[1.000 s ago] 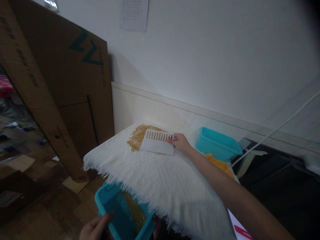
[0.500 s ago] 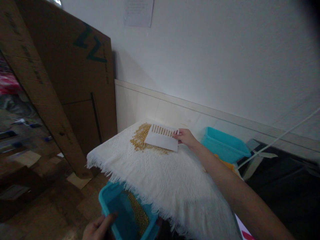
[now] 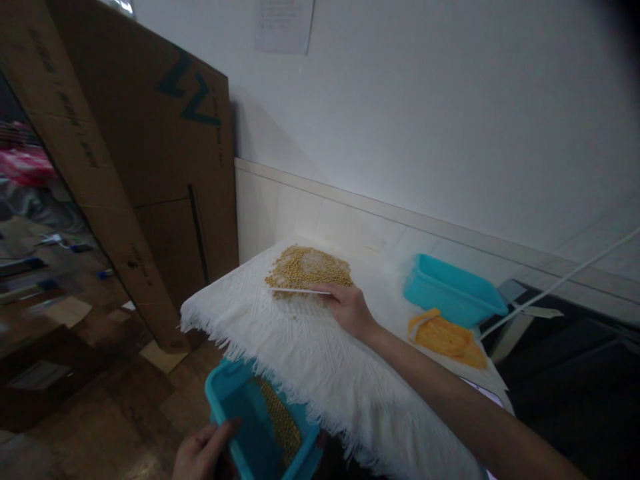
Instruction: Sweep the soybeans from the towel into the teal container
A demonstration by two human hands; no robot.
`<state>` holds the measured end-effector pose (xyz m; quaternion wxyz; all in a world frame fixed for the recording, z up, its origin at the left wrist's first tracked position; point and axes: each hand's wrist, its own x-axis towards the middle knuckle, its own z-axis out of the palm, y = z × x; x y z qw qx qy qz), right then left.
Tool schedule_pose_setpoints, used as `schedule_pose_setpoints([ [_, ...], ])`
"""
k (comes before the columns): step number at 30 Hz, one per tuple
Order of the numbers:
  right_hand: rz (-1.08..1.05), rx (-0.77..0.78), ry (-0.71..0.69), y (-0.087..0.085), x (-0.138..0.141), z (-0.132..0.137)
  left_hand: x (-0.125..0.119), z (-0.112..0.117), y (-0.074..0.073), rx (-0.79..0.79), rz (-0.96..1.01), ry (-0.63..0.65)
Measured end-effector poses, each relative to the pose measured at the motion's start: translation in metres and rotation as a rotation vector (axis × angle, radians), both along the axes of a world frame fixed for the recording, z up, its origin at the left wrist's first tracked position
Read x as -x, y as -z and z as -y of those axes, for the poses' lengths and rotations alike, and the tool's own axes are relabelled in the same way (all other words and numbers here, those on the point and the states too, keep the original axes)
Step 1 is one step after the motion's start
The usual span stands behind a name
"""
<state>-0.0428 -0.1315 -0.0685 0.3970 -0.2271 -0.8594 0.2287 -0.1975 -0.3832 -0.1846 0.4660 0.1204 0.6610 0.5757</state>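
My right hand [image 3: 350,308] is closed on one end of a thin white slotted card [image 3: 295,291], now seen edge-on. The card is at the near side of a spread pile of yellow soybeans [image 3: 320,263] mixed with paler small grains, on a white fringed cloth [image 3: 310,360]. Below the cloth's front edge, my left hand [image 3: 207,448] grips the rim of a turquoise plastic bin [image 3: 245,427], thumb over the wall. Soybeans [image 3: 280,420] lie along the right side inside it. The rest of the left fingers are hidden or cut off.
A second turquoise bin [image 3: 450,293] stands on the table's right, behind an orange cloth bag [image 3: 445,337]. A tall cardboard box [image 3: 185,167] rises at the left. The white wall [image 3: 425,120] closes the back, and a white cable [image 3: 565,273] slants at the right.
My right hand has moved left and toward me; the card has tipped from face-up to edge-on, uncovering the pile. My left hand still holds the bin. The view has shifted slightly.
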Motion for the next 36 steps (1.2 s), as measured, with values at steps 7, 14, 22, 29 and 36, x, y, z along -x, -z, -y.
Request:
schedule_pose_setpoints([
  [7, 0.029, -0.092, 0.036, 0.013, -0.012, -0.001, 0.003, 0.000, 0.002, -0.012, 0.038, -0.026],
  [14, 0.059, -0.037, 0.070, 0.015, -0.036, 0.006, 0.004, 0.000, -0.002, 0.028, -0.023, -0.002],
  [22, 0.017, 0.015, 0.265, 0.009, -0.067, -0.012, 0.001, 0.000, -0.009, 0.008, -0.002, 0.008],
  [29, 0.025, 0.046, 0.295, 0.022, -0.072, -0.007, 0.000, 0.000, -0.009, 0.026, 0.009, 0.012],
  [36, 0.035, 0.065, 0.276, 0.017, -0.071, 0.012, 0.000, 0.001, -0.008, 0.044, -0.033, 0.036],
])
